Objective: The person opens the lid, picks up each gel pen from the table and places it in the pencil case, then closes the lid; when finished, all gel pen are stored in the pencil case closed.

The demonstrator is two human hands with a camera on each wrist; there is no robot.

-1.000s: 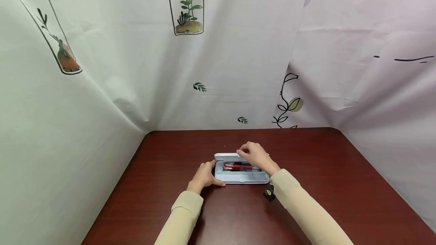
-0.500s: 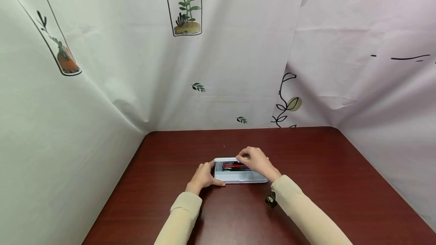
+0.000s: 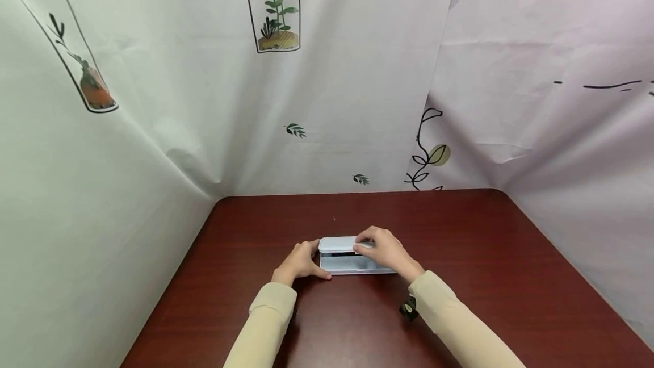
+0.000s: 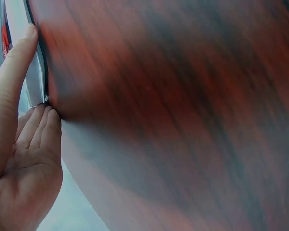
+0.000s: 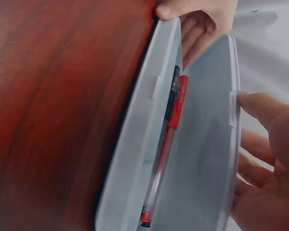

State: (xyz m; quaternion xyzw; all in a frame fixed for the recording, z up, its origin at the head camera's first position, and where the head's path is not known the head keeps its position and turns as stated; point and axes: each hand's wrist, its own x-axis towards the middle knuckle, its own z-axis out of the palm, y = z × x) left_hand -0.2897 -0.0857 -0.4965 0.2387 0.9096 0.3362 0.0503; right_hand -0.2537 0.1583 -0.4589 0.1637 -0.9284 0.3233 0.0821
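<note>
A pale blue pencil case [image 3: 352, 264] lies on the table, its lid [image 3: 336, 244] partly lowered over the tray. My left hand [image 3: 299, 261] grips the case's left end, thumb along the front wall and fingers around the end, as the left wrist view also shows. My right hand [image 3: 384, 250] holds the lid near its front edge, with the thumb on the rim and the fingers on the outer face. Inside, the right wrist view shows a red pen [image 5: 176, 110] beside a black-capped pen [image 5: 171, 103]. From the head, the lid hides most of the pens.
The dark red-brown wooden table [image 3: 434, 214] surrounds the case. Behind and at both sides hangs a white cloth [image 3: 327, 90] printed with plants. A small black object [image 3: 409, 308] shows at the right wrist, below the sleeve.
The lid has swung forward and down from nearly upright, with my right hand moving along with it. The pens are now mostly covered in the head view. My left hand stays at the case's left end.
</note>
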